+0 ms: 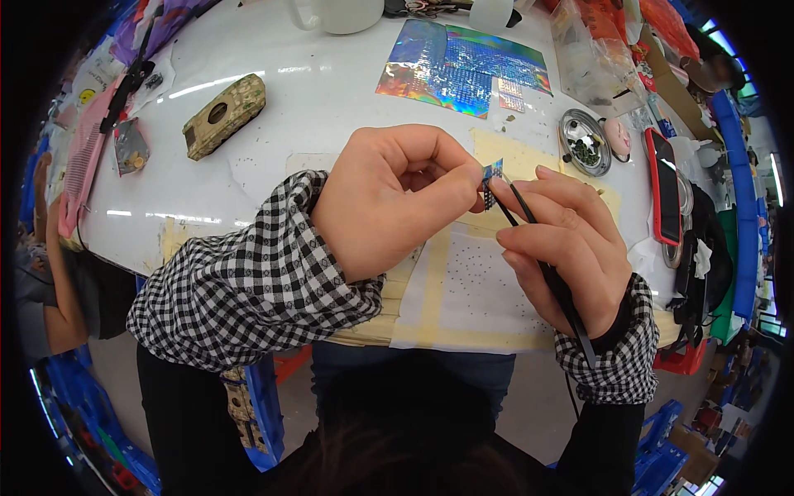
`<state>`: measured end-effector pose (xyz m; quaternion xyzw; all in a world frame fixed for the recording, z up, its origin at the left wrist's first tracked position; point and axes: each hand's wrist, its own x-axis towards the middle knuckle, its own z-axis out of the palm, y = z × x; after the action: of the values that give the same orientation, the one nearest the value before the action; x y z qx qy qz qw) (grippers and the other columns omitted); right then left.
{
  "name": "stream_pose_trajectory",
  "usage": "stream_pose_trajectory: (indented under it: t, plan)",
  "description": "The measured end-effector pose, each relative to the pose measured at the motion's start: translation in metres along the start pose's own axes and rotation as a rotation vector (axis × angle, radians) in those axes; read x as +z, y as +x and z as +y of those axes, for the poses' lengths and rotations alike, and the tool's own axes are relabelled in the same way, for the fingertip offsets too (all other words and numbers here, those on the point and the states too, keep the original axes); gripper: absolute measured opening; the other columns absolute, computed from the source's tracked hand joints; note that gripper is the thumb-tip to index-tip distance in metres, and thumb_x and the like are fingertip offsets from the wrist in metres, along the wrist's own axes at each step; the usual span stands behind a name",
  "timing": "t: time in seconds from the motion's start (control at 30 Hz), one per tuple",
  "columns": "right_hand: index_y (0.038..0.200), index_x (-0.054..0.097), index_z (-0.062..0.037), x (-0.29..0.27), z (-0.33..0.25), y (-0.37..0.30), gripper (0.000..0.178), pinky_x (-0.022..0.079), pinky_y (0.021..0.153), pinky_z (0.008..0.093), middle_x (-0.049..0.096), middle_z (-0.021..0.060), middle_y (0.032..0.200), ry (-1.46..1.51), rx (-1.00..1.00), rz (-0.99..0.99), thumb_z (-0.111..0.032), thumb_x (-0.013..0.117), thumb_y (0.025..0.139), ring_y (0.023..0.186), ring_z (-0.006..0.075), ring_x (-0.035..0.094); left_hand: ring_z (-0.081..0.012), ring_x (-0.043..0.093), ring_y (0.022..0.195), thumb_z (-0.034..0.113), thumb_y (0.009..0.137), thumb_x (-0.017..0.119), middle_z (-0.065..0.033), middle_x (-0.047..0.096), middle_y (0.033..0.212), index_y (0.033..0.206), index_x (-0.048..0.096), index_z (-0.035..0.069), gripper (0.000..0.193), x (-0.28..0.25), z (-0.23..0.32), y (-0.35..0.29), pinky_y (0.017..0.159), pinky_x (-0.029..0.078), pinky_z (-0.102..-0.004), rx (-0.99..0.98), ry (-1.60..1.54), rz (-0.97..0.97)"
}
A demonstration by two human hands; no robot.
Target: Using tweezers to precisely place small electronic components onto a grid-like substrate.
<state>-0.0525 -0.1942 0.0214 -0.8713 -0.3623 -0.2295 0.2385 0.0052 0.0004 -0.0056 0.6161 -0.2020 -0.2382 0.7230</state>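
My left hand [397, 194] is closed, with thumb and fingers pinching a small shiny blue piece [494, 170]. Just beneath its fingertips shows a narrow dark toothed strip; whether the two are joined I cannot tell. In my right hand [571, 240] are black tweezers [556, 289], held like a pen, their tips up against the pinched piece. Under both hands lies white paper [475, 285] scattered with tiny dark specks. A camouflage-patterned toy tank hull [223, 116] with a round hole rests on the table to the left.
Holographic sticker sheets [463, 66] lie at the back. To the right are a round dish [585, 142] of small dark green parts, a red-cased phone [664, 186] and clear plastic bags [600, 62]. A white mug [339, 12] stands far back. Another person's arm [62, 289] shows at left.
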Motion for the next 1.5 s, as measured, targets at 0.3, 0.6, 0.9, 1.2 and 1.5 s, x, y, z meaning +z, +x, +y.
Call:
stream_pose_trajectory:
  t: [0.3,0.6,0.9,1.2,1.5]
  plan:
    - [0.084,0.061,-0.0026,0.001,0.0,-0.001,0.021,0.051,0.084,0.0424,0.066,0.014,0.093,-0.016,-0.004,-0.002,-0.003,0.073,0.068,0.088,0.0293,0.062,-0.0117,0.062,0.082,0.012,0.092,0.054,-0.0087,0.066,0.085,0.089,0.059,-0.003,0.016,-0.001,-0.001,-0.001,0.078,0.049,-0.0253,0.003,0.035,-0.002]
    - [0.095,0.063,-0.0027,0.002,0.002,-0.002,0.026,0.052,0.083,0.0435,0.066,0.0143,0.097,-0.169,-0.115,-0.002,-0.011,0.071,0.072,0.09,0.0269,0.062,-0.0096,0.058,0.074,0.019,0.09,0.054,-0.0056,0.065,0.083,0.087,0.062,0.003,0.018,-0.002,0.0,0.002,0.071,0.044,-0.0239,-0.187,-0.189,-0.026]
    - [0.11,0.064,-0.003,-0.001,-0.009,0.001,0.04,0.05,0.087,0.0436,0.067,0.0113,0.1,-0.326,-0.086,-0.067,-0.028,0.068,0.078,0.094,0.0254,0.062,-0.0086,0.054,0.073,0.019,0.089,0.055,-0.0026,0.062,0.081,0.087,0.062,0.003,0.017,-0.002,0.002,0.001,0.071,0.044,-0.0236,-0.209,-0.227,-0.025]
    - [0.106,0.069,-0.0123,0.002,-0.012,-0.004,0.036,0.051,0.088,0.0444,0.061,0.0045,0.097,-0.443,-0.131,-0.072,-0.034,0.067,0.077,0.089,0.0205,0.057,-0.0083,0.056,0.075,0.019,0.09,0.056,-0.0025,0.063,0.083,0.086,0.062,0.004,0.017,-0.003,-0.001,0.002,0.072,0.044,-0.0233,-0.203,-0.24,-0.046]
    - [0.106,0.069,-0.0117,0.003,-0.012,-0.004,0.035,0.051,0.088,0.044,0.059,0.0029,0.093,-0.454,-0.16,-0.089,-0.033,0.067,0.078,0.087,0.0191,0.056,-0.0094,0.058,0.075,0.02,0.09,0.055,-0.0034,0.063,0.082,0.085,0.061,0.004,0.018,-0.004,-0.002,0.002,0.072,0.045,-0.0242,-0.22,-0.25,-0.05]
